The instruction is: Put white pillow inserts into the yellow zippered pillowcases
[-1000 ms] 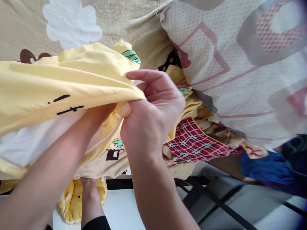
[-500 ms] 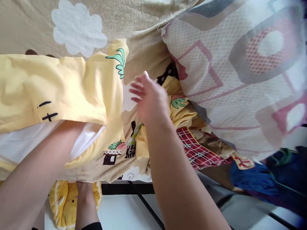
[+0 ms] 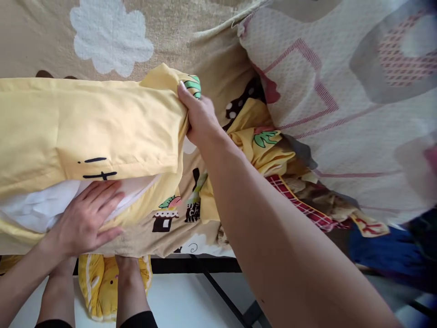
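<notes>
A yellow pillowcase [image 3: 126,123] with green leaf prints and black marks lies across the bed in front of me. White fabric, seemingly a pillow [image 3: 30,207], shows through its long opening on the near side. My left hand [image 3: 88,216] lies flat at this opening, fingers stretched out over the white fabric, their tips close to the upper yellow edge. At the right end, my right hand [image 3: 201,111] grips the bunched corner of the pillowcase, thumb on top; the fingers beneath are partly hidden.
A beige bedsheet [image 3: 136,241] with cloud prints covers the bed. To the right lie a patterned white blanket [image 3: 327,150], crumpled yellow cloth [image 3: 262,146], red plaid cloth [image 3: 297,200] and blue fabric [image 3: 378,255]. Below, a yellow cushion [image 3: 102,287] sits between the legs, beside the black bed frame [image 3: 194,265].
My left hand has come out of the pillowcase and now rests at its opening. My right hand has moved up-left and taken hold of the right-end corner.
</notes>
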The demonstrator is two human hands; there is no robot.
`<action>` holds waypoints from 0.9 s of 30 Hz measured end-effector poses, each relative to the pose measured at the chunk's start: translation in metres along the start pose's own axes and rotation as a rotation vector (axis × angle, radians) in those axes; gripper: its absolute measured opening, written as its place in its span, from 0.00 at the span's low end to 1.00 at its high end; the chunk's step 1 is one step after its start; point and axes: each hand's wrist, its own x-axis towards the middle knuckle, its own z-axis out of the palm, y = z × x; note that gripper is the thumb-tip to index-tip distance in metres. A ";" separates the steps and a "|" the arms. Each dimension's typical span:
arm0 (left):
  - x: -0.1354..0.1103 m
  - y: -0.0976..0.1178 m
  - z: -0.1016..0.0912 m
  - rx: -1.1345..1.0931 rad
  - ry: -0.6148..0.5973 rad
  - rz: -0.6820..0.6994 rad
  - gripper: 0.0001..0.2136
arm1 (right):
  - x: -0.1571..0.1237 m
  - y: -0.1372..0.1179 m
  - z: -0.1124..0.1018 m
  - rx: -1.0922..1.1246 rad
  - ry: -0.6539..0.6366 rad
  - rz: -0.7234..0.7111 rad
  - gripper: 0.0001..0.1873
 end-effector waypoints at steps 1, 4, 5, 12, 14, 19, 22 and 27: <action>-0.010 0.004 0.000 0.043 0.009 0.026 0.25 | -0.009 0.000 0.001 0.120 -0.066 0.080 0.20; -0.016 0.017 0.010 0.070 -0.053 0.014 0.24 | -0.026 -0.004 0.004 0.270 -0.173 0.242 0.17; -0.010 0.019 0.016 0.059 -0.094 -0.003 0.24 | -0.025 -0.007 0.005 0.216 -0.119 0.250 0.16; 0.045 -0.006 0.040 0.037 -0.129 -0.270 0.13 | -0.002 -0.051 -0.006 -0.220 0.376 0.113 0.10; 0.045 -0.008 0.029 -0.023 -0.019 -0.185 0.11 | -0.036 -0.069 -0.002 -0.269 0.449 0.069 0.12; 0.037 0.022 -0.003 -0.011 0.119 0.144 0.11 | -0.177 -0.088 0.012 -0.345 -0.017 -0.545 0.18; 0.051 0.039 -0.005 -0.184 -0.174 0.185 0.10 | -0.231 -0.076 0.013 -0.491 -0.343 -0.496 0.20; 0.095 0.048 0.030 -0.283 -0.697 -0.112 0.11 | -0.246 -0.065 0.000 -0.812 -0.426 -0.443 0.05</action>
